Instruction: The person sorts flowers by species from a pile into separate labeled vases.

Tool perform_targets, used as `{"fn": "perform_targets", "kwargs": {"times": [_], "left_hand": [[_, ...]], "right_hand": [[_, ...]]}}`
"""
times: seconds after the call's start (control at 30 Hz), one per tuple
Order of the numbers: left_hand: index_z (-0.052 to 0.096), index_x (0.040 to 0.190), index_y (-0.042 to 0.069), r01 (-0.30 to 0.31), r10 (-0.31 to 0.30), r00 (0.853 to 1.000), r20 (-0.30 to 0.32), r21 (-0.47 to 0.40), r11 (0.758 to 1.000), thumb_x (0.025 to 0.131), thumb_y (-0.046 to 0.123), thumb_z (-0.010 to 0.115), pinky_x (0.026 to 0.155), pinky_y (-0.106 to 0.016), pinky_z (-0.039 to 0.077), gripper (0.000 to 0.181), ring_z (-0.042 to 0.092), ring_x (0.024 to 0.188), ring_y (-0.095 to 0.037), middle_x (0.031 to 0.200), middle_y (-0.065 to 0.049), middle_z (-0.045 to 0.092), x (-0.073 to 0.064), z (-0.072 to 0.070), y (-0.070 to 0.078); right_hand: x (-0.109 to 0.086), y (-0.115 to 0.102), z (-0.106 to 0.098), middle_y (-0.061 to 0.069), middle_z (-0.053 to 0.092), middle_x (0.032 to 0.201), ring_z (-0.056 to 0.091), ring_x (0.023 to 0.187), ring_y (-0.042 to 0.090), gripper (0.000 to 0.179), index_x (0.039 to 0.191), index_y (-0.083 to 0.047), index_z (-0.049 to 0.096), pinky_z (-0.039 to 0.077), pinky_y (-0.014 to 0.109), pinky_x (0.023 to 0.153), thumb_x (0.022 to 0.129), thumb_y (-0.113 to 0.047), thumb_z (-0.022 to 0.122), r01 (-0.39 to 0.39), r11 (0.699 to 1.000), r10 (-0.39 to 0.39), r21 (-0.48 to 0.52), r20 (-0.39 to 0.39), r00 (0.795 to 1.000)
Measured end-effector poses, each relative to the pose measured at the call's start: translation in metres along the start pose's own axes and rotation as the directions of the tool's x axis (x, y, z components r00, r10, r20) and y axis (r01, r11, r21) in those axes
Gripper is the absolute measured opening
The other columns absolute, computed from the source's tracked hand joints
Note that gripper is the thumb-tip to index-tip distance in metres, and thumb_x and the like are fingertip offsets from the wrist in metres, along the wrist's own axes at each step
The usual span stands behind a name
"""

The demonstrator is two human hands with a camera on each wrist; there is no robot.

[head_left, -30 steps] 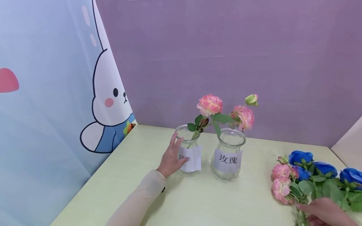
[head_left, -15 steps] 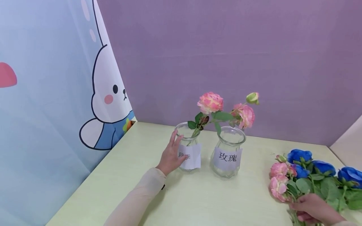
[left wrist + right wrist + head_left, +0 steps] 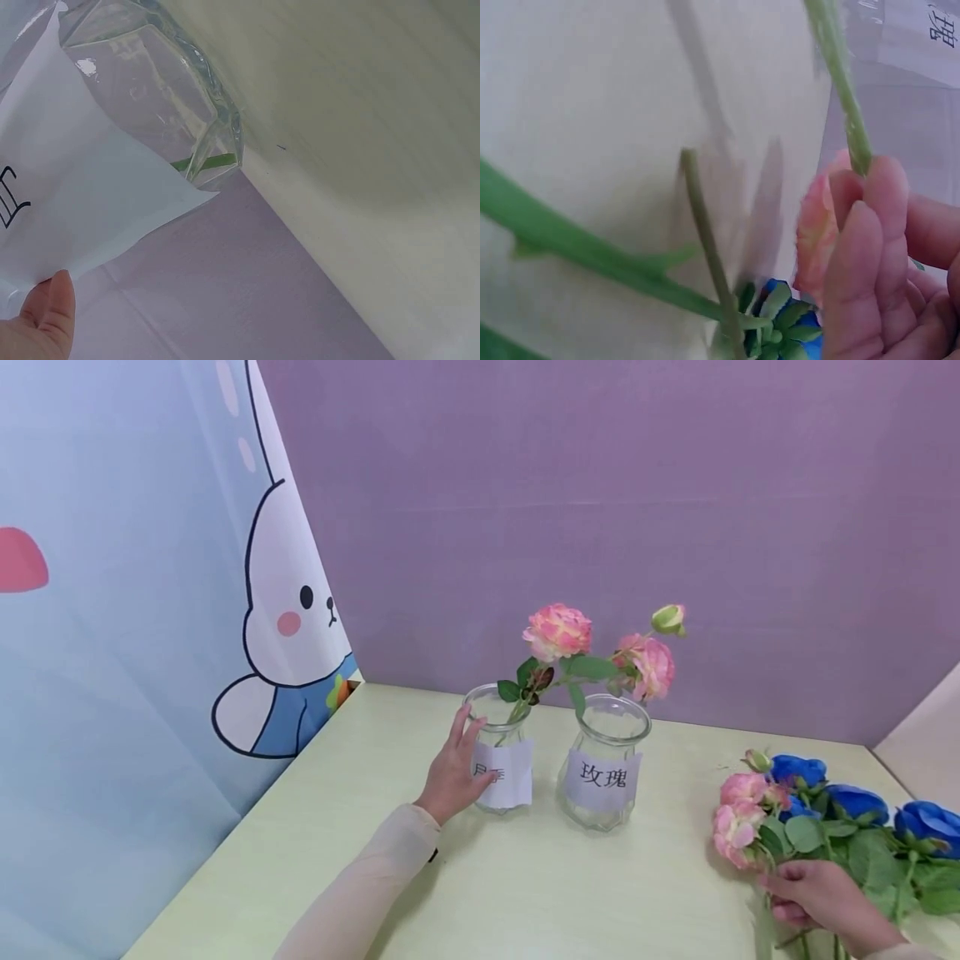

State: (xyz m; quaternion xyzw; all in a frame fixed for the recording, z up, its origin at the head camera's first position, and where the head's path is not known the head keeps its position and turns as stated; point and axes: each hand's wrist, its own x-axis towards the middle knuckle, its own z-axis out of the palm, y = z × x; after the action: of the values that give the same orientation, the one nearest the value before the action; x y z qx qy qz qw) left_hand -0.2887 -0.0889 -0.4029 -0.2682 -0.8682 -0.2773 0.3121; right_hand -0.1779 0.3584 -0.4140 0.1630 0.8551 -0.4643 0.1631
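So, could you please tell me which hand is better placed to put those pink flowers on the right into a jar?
Probably the right hand: it pinches the stem of the pink flowers, whereas the left hand touches a jar, away from them.

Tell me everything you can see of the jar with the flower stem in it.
The jar looks like clear glass, with a flared rim and faceted lower part. A white paper label bearing black characters sits on its front. It stands upright on the pale table; a pink-flowered stem leans out rightward. The person's left grip touches it, partly covering the label.
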Motion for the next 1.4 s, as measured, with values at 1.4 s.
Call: {"fn": "perform_targets", "kwargs": {"times": [1.4], "left_hand": [[0.03,0.135,0.012,0.039,-0.039,0.999,0.026,-0.023,0.999,0.07,0.006,0.085,0.072,-0.045,0.054,0.085,0.057,0.106,-0.042,0.151,-0.019,0.021,0.0,0.002,-0.001]], "right_hand": [[-0.008,-0.035,0.06,-0.009,0.069,0.075,0.068,0.071,0.004,0.025,0.077,-0.023,0.066,0.053,0.019,0.071,0.092,-0.003,0.062,0.242,0.596,-0.096,0.765,-0.232,0.968]]}}
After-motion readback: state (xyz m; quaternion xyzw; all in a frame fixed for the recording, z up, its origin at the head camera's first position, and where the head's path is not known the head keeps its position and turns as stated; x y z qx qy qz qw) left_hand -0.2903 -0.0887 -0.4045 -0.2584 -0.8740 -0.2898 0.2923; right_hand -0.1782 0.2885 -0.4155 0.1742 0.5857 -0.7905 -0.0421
